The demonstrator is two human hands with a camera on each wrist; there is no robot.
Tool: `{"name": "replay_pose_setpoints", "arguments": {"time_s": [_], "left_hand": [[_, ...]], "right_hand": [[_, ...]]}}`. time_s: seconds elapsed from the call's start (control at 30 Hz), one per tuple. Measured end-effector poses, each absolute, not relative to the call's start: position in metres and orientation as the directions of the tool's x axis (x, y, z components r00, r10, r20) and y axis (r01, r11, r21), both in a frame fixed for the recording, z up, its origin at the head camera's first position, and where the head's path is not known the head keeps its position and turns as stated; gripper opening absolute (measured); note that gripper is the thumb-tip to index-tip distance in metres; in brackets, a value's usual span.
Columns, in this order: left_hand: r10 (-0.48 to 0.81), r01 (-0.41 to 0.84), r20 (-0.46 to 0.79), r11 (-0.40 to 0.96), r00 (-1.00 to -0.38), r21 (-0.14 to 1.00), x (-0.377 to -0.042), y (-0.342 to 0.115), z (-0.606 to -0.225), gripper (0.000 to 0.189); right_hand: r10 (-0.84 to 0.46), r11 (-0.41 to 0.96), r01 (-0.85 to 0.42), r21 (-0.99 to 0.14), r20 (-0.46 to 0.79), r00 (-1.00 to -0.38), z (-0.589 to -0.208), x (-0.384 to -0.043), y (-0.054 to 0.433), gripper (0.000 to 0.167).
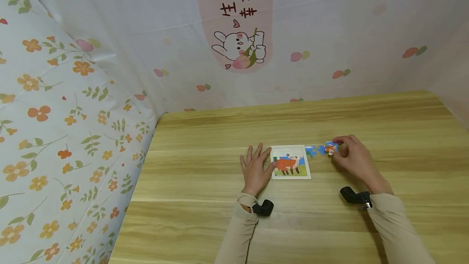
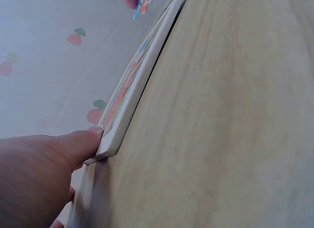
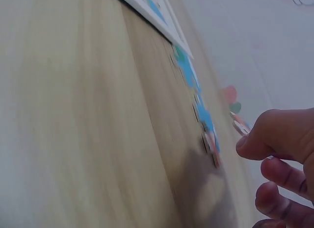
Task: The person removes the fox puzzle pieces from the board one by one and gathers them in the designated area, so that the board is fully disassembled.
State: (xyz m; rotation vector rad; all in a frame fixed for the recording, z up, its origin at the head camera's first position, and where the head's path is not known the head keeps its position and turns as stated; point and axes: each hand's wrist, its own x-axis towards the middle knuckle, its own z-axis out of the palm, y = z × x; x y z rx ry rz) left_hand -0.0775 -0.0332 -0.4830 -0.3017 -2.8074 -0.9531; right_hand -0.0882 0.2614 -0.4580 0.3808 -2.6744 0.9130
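My left hand lies with fingers spread on the table at the left side of a white-rimmed puzzle board. Its thumb presses against the board's near left corner. Inside the rim, joined pieces show an orange animal on green grass; the upper strip of the tray is bare and pale. To the right, my right hand pinches a puzzle piece with an orange and white animal face, held above the table. Blue puzzle pieces lie in a row between the board and this hand.
The wood-grain table reaches back to a white printed cloth. A flowered cloth hangs along the left side. Each wrist wears a black camera mount.
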Motion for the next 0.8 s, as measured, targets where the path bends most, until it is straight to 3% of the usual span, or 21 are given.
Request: {"name": "replay_pose_setpoints", "arguments": {"time_s": [0.8], "left_hand": [[0.138,0.252,0.236,0.783,-0.962,0.569,-0.077,-0.033,-0.483,0.046]], "right_hand": [[-0.184,0.792,-0.281,-0.542,0.226,-0.957,-0.46,-0.085,0.29,0.03]]}}
